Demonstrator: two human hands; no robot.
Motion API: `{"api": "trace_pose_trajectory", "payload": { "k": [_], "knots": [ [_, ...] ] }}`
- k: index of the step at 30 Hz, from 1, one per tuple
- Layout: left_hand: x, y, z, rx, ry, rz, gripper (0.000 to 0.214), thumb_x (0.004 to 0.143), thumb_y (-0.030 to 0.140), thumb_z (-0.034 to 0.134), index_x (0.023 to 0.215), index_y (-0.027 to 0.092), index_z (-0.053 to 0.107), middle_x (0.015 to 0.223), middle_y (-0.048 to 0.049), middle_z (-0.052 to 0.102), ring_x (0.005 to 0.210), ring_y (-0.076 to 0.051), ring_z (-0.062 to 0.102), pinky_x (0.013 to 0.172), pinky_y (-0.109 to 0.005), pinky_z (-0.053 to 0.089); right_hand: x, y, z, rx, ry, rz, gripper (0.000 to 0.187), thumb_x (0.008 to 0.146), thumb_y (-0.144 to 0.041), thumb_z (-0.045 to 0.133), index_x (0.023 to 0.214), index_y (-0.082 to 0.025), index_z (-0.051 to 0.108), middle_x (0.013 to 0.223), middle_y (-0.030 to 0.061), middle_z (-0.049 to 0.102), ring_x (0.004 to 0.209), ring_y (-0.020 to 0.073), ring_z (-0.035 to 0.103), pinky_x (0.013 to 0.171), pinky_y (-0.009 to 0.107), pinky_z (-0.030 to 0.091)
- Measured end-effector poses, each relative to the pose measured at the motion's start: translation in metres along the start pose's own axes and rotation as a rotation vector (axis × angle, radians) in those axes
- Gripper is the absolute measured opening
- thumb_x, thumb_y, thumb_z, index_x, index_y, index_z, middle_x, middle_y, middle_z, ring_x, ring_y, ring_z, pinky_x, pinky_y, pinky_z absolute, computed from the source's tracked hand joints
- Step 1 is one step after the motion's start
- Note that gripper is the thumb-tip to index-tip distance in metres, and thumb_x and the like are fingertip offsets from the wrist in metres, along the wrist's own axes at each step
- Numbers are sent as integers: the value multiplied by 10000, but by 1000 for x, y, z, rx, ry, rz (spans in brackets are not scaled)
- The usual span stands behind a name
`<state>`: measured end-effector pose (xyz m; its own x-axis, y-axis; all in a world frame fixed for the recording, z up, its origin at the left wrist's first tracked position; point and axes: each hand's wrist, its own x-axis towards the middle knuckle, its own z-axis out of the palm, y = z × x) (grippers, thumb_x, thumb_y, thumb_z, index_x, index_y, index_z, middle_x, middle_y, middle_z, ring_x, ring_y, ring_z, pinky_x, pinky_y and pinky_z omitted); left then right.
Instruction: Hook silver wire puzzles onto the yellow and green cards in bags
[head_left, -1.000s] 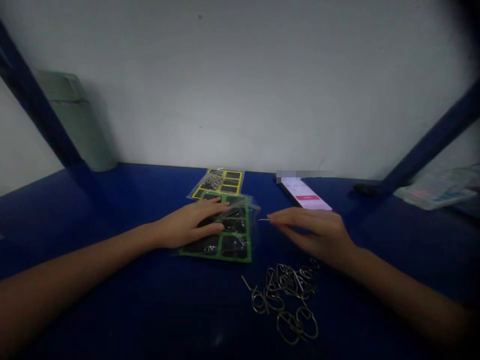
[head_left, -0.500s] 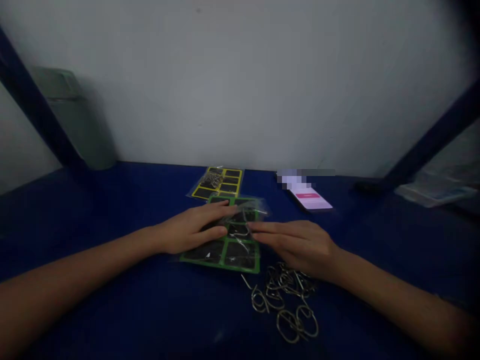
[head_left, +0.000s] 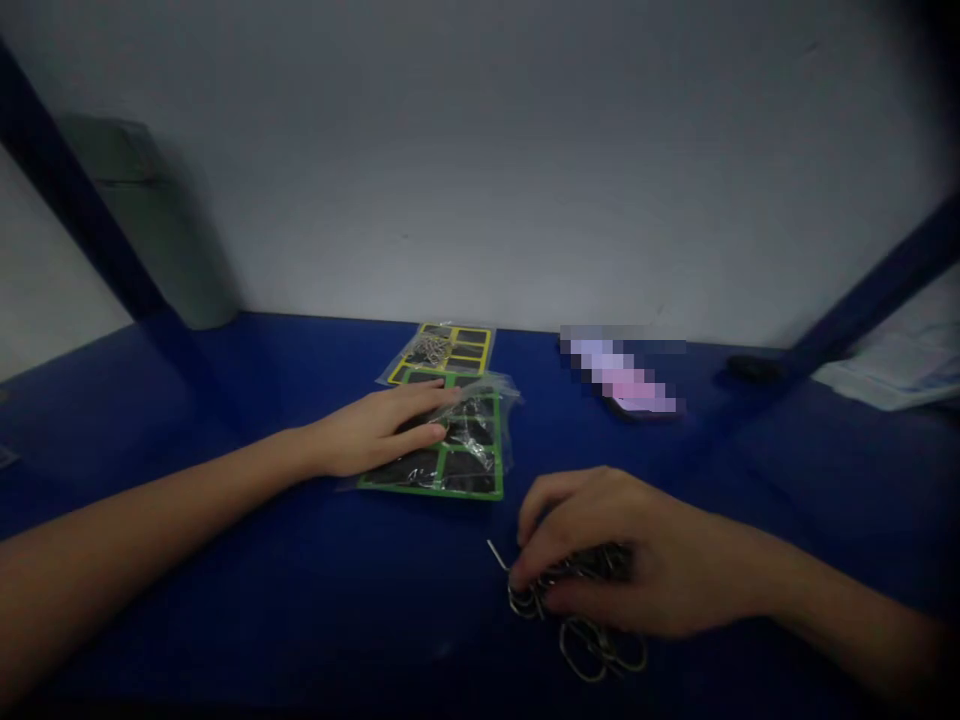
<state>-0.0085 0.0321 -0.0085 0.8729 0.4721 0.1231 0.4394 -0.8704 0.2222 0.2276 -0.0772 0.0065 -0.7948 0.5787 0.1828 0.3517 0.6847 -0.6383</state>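
Observation:
My left hand (head_left: 379, 428) lies flat with its fingers stretched over a clear plastic bag (head_left: 506, 400). Inside that bag is a green-framed card with dark panels (head_left: 469, 475). My right hand (head_left: 600, 540) curves over a heap of bent metal wire pieces with loops (head_left: 589, 650), its thumb and fingertips closing round some of them. Part of the heap is hidden beneath the palm. One straight wire end sticks out to the left of the fingers.
Behind the green card lies a bagged yellow-framed card (head_left: 480, 352) with small metal pieces on it. A lit phone (head_left: 622, 380) rests near the wall, with a dark object (head_left: 754, 368) and clear plastic packaging (head_left: 892, 370) farther right. A grey-green container (head_left: 169, 230) stands at the back left.
My right hand has left the plastic bag and come down and nearer onto the wire pieces. My left hand stays on the bag. The view has shifted slightly.

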Motion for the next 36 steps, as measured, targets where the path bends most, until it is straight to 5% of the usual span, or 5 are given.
{"api": "trace_pose_trajectory", "payload": {
  "k": [3, 14, 23, 36],
  "knots": [
    [0, 0, 1, 4, 0, -5, 467, 901, 415, 252, 1304, 180, 272, 1356, -75, 302, 1228, -190, 299, 1006, -331, 253, 1, 2, 1, -48, -22, 37, 223, 763, -123, 527, 955, -182, 625, 854, 33, 629, 781, 89, 566, 681, 194, 460],
    [-1, -3, 4, 8, -16, 15, 447, 903, 390, 268, 1305, 193, 260, 1360, -58, 297, 1245, -182, 266, 1010, -340, 247, -9, 42, -13, -358, 306, 183, 184, 766, -138, 493, 892, -192, 616, 843, 35, 636, 803, 140, 574, 731, 297, 469],
    [-2, -2, 5, 30, -22, 2, 451, 900, 398, 273, 1300, 189, 273, 1356, -64, 304, 1244, -183, 268, 1009, -341, 252, -16, 52, -22, -339, 186, 324, 292, 756, -182, 522, 1043, -219, 559, 997, 31, 608, 889, 145, 556, 785, 313, 459],
    [-3, 0, 3, 20, -12, 10, 452, 898, 402, 284, 1299, 196, 272, 1353, -67, 309, 1243, -184, 271, 1004, -346, 254, -14, 52, -15, -669, 282, 176, 303, 784, -92, 420, 1042, -168, 562, 889, 57, 624, 782, 149, 591, 682, 295, 488]
  ]
}}
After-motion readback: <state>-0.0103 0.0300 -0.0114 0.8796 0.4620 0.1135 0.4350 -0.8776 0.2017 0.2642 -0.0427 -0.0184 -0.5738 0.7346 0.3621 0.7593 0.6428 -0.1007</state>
